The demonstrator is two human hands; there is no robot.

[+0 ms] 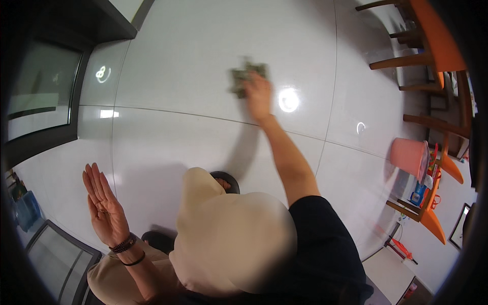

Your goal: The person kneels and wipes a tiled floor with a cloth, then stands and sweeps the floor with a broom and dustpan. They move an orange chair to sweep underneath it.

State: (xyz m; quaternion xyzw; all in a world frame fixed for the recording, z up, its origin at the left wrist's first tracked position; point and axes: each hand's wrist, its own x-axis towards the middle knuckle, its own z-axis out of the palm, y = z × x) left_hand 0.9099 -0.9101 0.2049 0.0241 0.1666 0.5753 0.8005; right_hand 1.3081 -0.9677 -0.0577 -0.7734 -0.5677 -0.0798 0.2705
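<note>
With fingers bent, my right hand (259, 93) presses a crumpled greyish-green cloth (244, 78) against the glossy white tiled floor (183, 80). The cloth and the fingertips are blurred. My left hand (108, 217) is raised at the lower left, palm upward and fingers extended, with nothing in it. Dark beaded bracelets and a thin black band circle the left wrist. My light beige trousers cover the legs between the arms, and part of a foot in a dark slipper shows on the floor.
Orange chairs (442, 34) with wooden legs line the right side. Near them stands a pink bin (408, 156). A dark-framed glass panel (72, 91) is at the left, with another dark frame (65, 259) at the lower left. A blue translucent container (27, 209) sits at the far left.
</note>
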